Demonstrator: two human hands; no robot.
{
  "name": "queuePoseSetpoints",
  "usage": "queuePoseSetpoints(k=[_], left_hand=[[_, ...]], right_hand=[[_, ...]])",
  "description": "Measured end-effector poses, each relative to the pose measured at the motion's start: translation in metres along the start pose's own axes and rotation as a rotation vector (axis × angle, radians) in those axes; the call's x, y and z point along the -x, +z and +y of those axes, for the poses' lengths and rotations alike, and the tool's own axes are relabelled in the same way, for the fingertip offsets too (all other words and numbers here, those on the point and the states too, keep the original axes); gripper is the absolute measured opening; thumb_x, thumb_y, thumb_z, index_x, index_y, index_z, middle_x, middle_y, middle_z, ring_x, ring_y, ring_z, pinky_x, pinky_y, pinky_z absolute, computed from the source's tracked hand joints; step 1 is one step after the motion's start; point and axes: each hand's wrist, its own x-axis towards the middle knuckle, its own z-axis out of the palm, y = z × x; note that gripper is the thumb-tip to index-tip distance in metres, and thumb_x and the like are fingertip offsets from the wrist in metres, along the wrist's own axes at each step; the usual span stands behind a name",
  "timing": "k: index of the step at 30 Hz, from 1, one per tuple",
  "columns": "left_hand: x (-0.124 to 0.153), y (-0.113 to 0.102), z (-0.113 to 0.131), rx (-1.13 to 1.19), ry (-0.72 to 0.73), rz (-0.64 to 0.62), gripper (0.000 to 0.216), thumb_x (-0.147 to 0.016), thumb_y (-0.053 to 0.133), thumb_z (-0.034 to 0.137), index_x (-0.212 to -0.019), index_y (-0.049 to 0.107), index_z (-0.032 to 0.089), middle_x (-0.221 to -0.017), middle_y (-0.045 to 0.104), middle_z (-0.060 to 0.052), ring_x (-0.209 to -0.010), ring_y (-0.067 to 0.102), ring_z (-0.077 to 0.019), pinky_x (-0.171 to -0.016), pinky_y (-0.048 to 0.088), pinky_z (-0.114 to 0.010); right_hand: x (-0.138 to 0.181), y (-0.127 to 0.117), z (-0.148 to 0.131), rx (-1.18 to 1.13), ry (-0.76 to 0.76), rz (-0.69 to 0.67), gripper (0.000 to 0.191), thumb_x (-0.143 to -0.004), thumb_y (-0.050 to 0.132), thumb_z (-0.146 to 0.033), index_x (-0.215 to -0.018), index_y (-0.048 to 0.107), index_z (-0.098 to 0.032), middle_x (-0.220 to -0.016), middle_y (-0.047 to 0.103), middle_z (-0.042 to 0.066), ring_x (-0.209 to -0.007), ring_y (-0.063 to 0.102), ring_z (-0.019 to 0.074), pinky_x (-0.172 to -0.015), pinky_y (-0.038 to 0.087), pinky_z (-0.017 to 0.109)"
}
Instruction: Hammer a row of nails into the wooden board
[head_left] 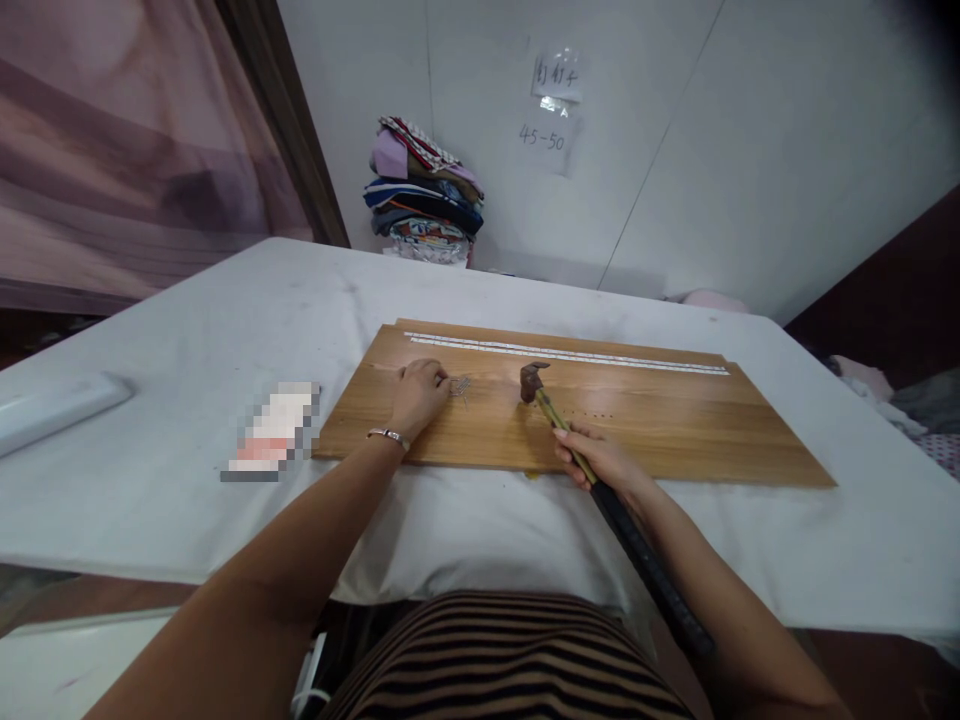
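My right hand (592, 455) is wrapped round the yellow shaft of a claw hammer (551, 408), well up from its black grip. The hammer's rusty head is raised over a wooden board (675, 430). On the left part of that board my left hand (422, 395) rests with fingers curled and tips together at a small pile of nails (460, 386). Whether a nail is between those fingertips is hidden. A short row of small dark marks (592, 414), perhaps nails or holes, runs along the board right of the hammer head.
Two white measuring strips (570, 353) lie along the board's far side. A phone-like blurred object (274, 430) lies left of the board on the white-covered table (187, 330). Folded clothes (427, 195) are stacked by the wall. A white object (64, 408) sits at far left.
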Motion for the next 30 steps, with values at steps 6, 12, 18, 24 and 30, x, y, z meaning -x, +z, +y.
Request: queuePoseSetpoints(k=[6,12,18,24,30], left_hand=[[-0.0009,0.0007,-0.0005,-0.005,-0.012,-0.003,0.01,-0.083,0.055,0.022,-0.079,0.064,0.024,-0.115,0.075,-0.008,-0.118,0.063,-0.027,-0.104,0.04,-0.043],[-0.0017,0.0019,-0.0023,-0.003,-0.018,-0.009,0.01,-0.083,0.055,0.023,-0.078,0.064,0.024,-0.114,0.075,-0.007,-0.119,0.062,-0.0273,-0.105,0.039,-0.044],[-0.0003,-0.0001,0.0005,0.003,-0.016,0.001,0.011,-0.083,0.056,0.023,-0.08,0.066,0.023,-0.115,0.075,-0.008,-0.117,0.063,-0.0275,-0.106,0.04,-0.044],[0.0011,-0.0036,0.0051,0.021,-0.006,-0.015,0.013,-0.084,0.056,0.023,-0.078,0.067,0.023,-0.118,0.075,-0.007,-0.122,0.062,-0.0264,-0.108,0.04,-0.042],[0.0007,-0.0002,0.0015,0.037,-0.006,-0.004,0.013,-0.084,0.056,0.023,-0.078,0.068,0.023,-0.119,0.075,-0.007,-0.123,0.062,-0.0265,-0.111,0.038,-0.043]], right_hand=[[-0.0023,0.0004,0.0041,-0.018,0.007,0.021,0.05,-0.068,0.076,-0.063,-0.068,0.048,-0.023,-0.052,0.049,-0.008,-0.034,0.036,0.0042,-0.033,0.029,0.02],[-0.001,0.0003,0.0007,-0.026,-0.001,0.021,0.048,-0.069,0.077,-0.061,-0.072,0.049,-0.023,-0.054,0.05,-0.009,-0.035,0.037,0.0045,-0.033,0.028,0.021],[-0.0012,0.0016,0.0004,-0.014,0.015,0.017,0.048,-0.07,0.076,-0.062,-0.068,0.048,-0.023,-0.049,0.048,-0.009,-0.034,0.037,0.0047,-0.033,0.028,0.02],[0.0009,0.0018,-0.0019,-0.013,0.017,0.023,0.05,-0.066,0.078,-0.063,-0.068,0.049,-0.022,-0.051,0.048,-0.009,-0.034,0.038,0.0046,-0.033,0.029,0.021],[-0.0001,0.0016,-0.0005,-0.005,0.009,0.03,0.051,-0.065,0.077,-0.064,-0.065,0.049,-0.022,-0.053,0.049,-0.008,-0.034,0.038,0.0041,-0.033,0.029,0.021]])
